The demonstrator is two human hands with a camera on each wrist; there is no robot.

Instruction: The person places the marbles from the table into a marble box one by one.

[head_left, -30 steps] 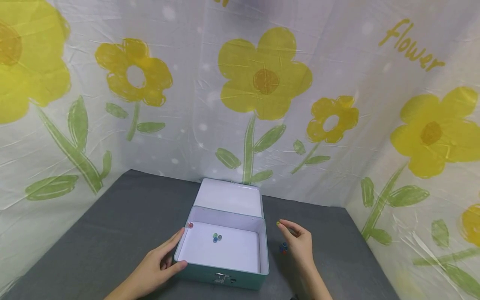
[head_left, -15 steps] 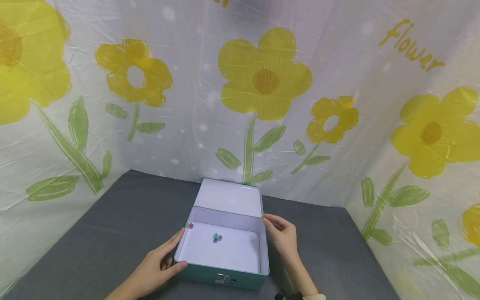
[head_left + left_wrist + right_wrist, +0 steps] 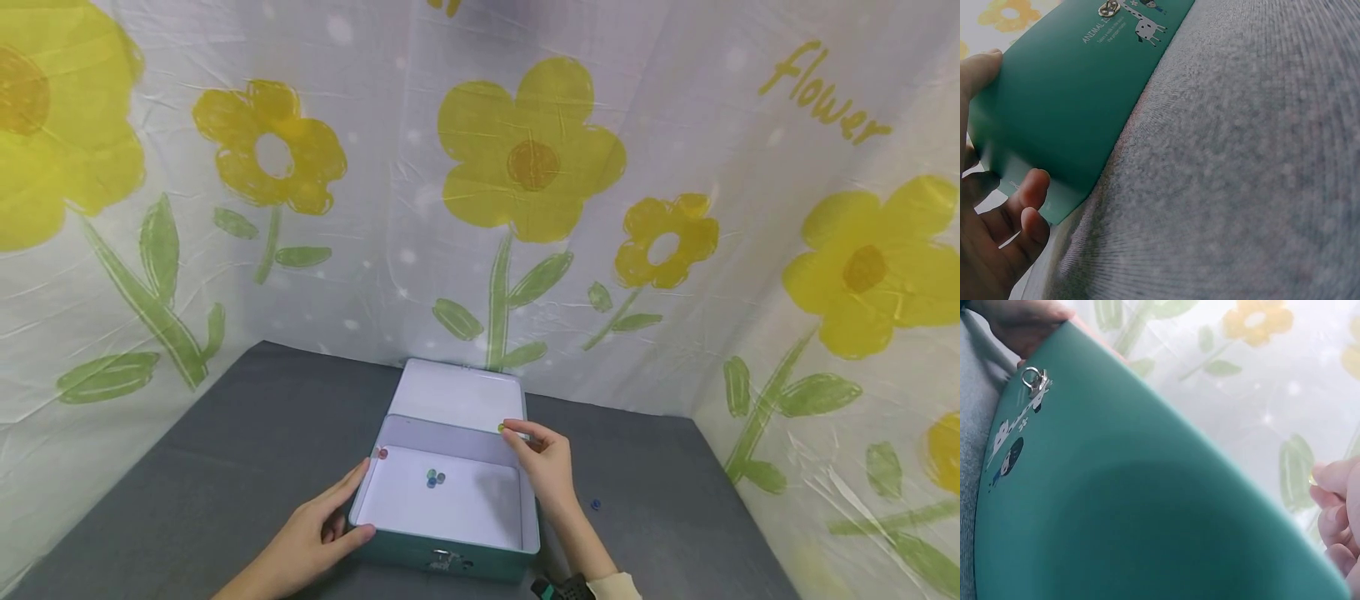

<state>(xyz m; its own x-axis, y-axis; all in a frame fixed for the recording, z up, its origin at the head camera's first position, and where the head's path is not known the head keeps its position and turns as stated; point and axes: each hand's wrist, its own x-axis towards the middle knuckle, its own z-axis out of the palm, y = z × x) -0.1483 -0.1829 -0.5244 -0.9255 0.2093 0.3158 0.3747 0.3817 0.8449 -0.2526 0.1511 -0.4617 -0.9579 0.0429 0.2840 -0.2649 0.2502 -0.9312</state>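
A teal tin box (image 3: 405,546) with a white inside stands with its lid (image 3: 457,396) folded back. My left hand (image 3: 311,529) holds its front left corner, thumb at the front rim and fingers along the left side. Between thumb and forefinger of my right hand (image 3: 549,471) is a small yellow marble (image 3: 501,428), held above the box's back right part. On the box floor, a green marble (image 3: 431,473), a blue marble (image 3: 432,483) and a greyish marble (image 3: 441,478) lie together. A red marble (image 3: 383,453) lies near the back left corner.
Blue marbles (image 3: 596,505) lie on the dark grey tablecloth (image 3: 660,508), right of my right forearm, which may hide others. A metal clasp (image 3: 1035,381) sticks out from the box's front. Behind the table hangs a flower-printed curtain (image 3: 375,283).
My right hand has carried the yellow marble leftward from beside the box to over its back right part. The left hand stays at its corner.
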